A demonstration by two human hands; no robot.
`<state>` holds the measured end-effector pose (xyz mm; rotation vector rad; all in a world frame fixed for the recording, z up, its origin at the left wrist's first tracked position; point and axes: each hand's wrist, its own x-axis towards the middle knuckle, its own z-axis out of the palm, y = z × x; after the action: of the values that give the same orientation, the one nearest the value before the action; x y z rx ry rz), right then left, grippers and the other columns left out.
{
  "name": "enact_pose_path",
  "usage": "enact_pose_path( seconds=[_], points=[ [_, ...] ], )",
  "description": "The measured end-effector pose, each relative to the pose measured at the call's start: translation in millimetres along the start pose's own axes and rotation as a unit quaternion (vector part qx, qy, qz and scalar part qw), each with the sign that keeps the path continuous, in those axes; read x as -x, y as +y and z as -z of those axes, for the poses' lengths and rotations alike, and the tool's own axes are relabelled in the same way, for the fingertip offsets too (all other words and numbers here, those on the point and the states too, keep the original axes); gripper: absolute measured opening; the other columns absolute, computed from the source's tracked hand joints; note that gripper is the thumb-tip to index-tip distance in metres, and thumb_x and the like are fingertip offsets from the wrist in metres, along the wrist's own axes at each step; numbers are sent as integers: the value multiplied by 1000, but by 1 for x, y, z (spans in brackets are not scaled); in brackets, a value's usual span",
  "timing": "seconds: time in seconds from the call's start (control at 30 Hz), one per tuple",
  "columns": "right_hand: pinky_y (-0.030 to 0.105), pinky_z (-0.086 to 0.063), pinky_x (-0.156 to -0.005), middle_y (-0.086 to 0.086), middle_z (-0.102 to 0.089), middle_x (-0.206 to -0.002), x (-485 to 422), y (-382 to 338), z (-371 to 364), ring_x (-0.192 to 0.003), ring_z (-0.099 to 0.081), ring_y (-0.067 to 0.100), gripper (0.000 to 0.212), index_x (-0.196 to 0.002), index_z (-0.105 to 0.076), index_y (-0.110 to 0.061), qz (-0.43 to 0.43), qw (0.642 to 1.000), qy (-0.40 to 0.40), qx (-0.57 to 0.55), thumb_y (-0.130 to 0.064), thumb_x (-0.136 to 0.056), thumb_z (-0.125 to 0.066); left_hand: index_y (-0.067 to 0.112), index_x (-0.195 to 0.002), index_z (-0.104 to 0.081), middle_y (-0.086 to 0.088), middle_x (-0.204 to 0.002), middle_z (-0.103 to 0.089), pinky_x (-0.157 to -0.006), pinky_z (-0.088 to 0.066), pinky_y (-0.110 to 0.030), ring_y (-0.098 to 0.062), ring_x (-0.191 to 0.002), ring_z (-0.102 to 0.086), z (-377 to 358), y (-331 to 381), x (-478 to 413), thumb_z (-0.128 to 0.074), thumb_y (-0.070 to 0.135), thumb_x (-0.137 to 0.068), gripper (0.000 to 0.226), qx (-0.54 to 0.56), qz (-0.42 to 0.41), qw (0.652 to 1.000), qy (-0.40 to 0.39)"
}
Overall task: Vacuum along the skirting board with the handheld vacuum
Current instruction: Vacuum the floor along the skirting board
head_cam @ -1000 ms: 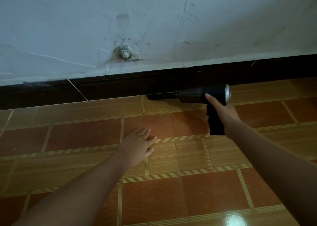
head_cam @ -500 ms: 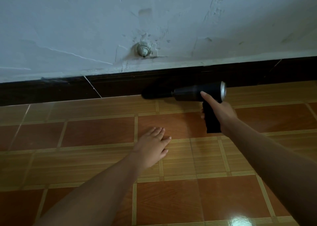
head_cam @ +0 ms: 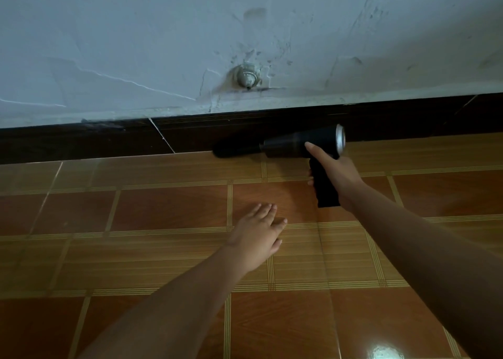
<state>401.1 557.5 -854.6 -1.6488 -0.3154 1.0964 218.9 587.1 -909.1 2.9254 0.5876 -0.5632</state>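
Right grip [head_cam: 339, 176] clenched around handle of handheld vacuum [head_cam: 299, 146], index finger stretched along body. Left grip [head_cam: 258, 233] released, flat on floor [head_cam: 163, 209], near side, likely as support. Vacuum lies far, nozzle [head_cam: 234, 150] pointing left at seam under skirting board [head_cam: 109, 140]. Advice: hold nozzle low against board foot, slide slowly left, constant angle.

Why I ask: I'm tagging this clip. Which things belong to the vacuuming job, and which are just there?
In the job:
vacuum, nozzle at the skirting board
right hand, gripping the vacuum's handle

Just there:
left hand, open, holding nothing
bolt in the wall
floor tiles
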Motion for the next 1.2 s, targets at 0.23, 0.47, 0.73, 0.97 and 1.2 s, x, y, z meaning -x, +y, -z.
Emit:
enact_pose_path(
  seconds=[0.23,0.47,0.73,0.97,1.2],
  points=[
    [25,-49,-52,4,-62,-69,-5,0,-2,-52,-59,14,38,-94,-61,-10,-6,1000,1,9,-43,-77,-70,19,-148,-19,-15,-157,-10,-118,2,-36,-25,-146,-6,-1,0,0,-27,36,-101,51,2,0,1000,2],
    [23,-49,-48,7,-62,-73,-1,1,17,-52,-58,15,44,-103,-60,-7,-10,1000,6,6,-42,-79,-68,19,-148,-18,-15,-157,-10,-117,2,-35,-25,-146,-7,2,2,-2,-25,36,-101,50,-7,5,1000,-9],
    [24,-49,-50,6,-61,-73,9,-1,50,-53,-58,16,41,-100,-59,-8,-8,999,34,7,-42,-79,-68,19,-148,-20,-15,-156,-13,-118,-2,-36,-25,-145,-10,7,6,-4,-24,37,-101,50,-24,14,999,-23],
    [20,-48,-42,6,-59,-70,21,-3,79,-44,-57,11,36,-99,-58,-7,3,998,59,-10,-37,-81,-68,24,-148,-16,-11,-158,-9,-117,5,-37,-23,-146,-5,6,7,0,-25,39,-101,51,-40,24,999,-24],
    [21,-50,-45,5,-59,-69,31,-6,107,-51,-57,15,34,-94,-59,-9,8,995,96,-3,-38,-81,-68,23,-148,-17,-10,-158,-11,-117,4,-40,-23,-146,-4,8,12,0,-23,41,-101,51,-64,32,997,-27]
  ],
)
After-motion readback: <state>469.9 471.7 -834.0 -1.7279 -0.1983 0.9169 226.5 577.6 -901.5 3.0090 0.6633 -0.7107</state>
